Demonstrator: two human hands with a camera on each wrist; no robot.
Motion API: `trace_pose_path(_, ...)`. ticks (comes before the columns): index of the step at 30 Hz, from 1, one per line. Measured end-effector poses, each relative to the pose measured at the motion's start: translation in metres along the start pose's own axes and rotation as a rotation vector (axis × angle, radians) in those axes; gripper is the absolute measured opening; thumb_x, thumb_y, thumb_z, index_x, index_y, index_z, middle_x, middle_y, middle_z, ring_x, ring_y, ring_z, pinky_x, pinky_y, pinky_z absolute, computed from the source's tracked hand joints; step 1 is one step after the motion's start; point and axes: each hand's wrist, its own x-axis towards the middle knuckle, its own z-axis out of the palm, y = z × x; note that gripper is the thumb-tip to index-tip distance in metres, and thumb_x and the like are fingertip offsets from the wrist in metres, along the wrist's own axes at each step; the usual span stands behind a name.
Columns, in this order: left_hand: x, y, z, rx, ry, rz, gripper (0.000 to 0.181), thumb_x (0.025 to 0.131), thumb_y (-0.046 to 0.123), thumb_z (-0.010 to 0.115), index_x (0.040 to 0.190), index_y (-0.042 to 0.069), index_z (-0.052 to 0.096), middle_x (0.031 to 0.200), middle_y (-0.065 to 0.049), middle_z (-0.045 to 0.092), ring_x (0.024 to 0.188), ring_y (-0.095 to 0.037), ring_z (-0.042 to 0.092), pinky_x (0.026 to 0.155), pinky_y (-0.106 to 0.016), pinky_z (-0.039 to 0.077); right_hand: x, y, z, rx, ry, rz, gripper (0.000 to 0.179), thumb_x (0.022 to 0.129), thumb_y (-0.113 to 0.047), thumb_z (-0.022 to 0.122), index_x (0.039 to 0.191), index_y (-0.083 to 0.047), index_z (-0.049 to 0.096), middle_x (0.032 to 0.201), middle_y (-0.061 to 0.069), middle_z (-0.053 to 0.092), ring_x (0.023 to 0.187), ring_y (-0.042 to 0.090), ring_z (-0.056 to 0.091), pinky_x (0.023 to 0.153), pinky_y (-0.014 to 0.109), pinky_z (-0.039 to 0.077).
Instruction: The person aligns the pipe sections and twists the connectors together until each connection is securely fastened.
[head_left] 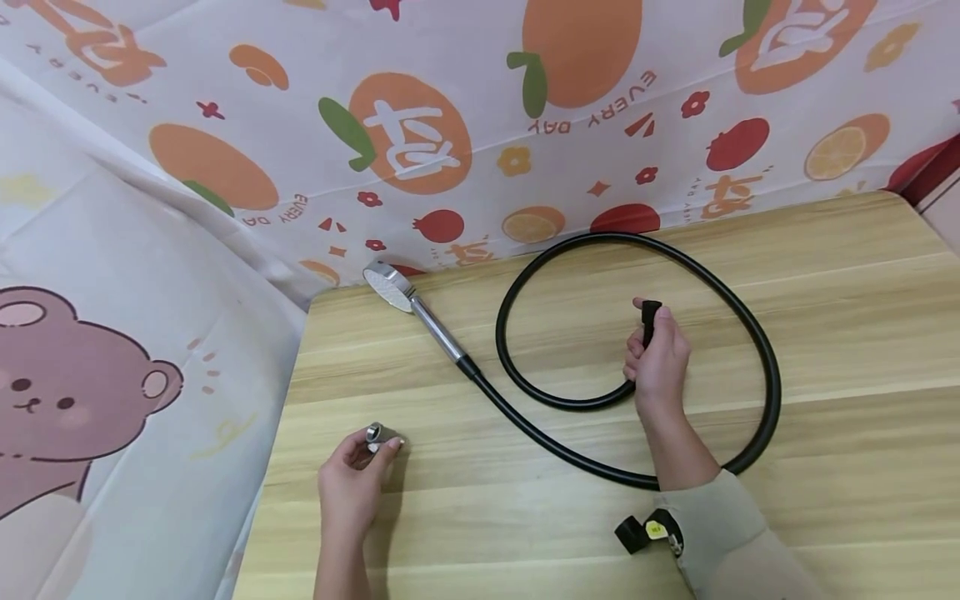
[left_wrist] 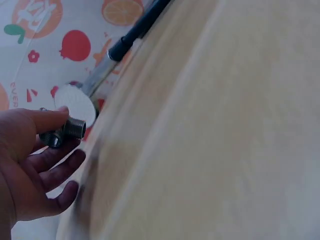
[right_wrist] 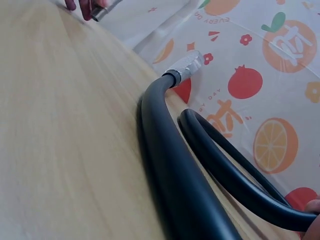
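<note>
My left hand (head_left: 348, 487) pinches a small metal threaded fitting (head_left: 382, 433) between thumb and fingers, above the table's left part. Up close in the left wrist view, the fitting (left_wrist: 75, 128) shows a threaded open end and a side branch. The right hand (head_left: 662, 367) grips the black end connector (head_left: 651, 312) of a black shower hose (head_left: 555, 446), its fingers wrapped about it. The hose loops round that hand and leads to a silver shower head (head_left: 390, 286) at the back left. In the right wrist view the hose (right_wrist: 175, 155) crosses close to the camera, with only the hand's edge visible.
A black holder (head_left: 632, 533) with a yellow label (head_left: 656, 530) lies beside the right sleeve, which partly hides it. The wooden table (head_left: 862, 350) meets a fruit-print curtain (head_left: 480, 125) at the back. A bear-print cloth (head_left: 150, 292) hangs at left.
</note>
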Motion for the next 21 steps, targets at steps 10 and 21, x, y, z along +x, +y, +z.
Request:
trace_pose_path(10,0.005,0.043,0.022,-0.246,-0.068,0.007,0.032,0.086,0.018,0.077,0.114,0.004,0.067,0.104,-0.005,0.071,0.092,-0.009,0.069,0.079,-0.020,0.057,0.001,0.002,0.000,0.050,0.012,0.032,0.041,0.103,-0.034,0.049,0.130,-0.005,0.060,0.072,0.002,0.052,0.040,0.007,0.034,0.035,0.018,0.030)
trace_pose_path(21,0.010,0.093,0.071,-0.706,-0.290,0.115,0.030,0.092,-0.003,0.063,0.120,-0.009,0.058,0.091,0.002,0.069,0.080,-0.012,0.068,0.066,-0.024,0.054,0.003,0.009,0.002,0.171,-0.020,-0.066,0.028,0.101,-0.031,0.055,0.120,-0.011,0.047,0.077,0.006,0.064,0.040,0.007,0.035,0.034,0.018,0.025)
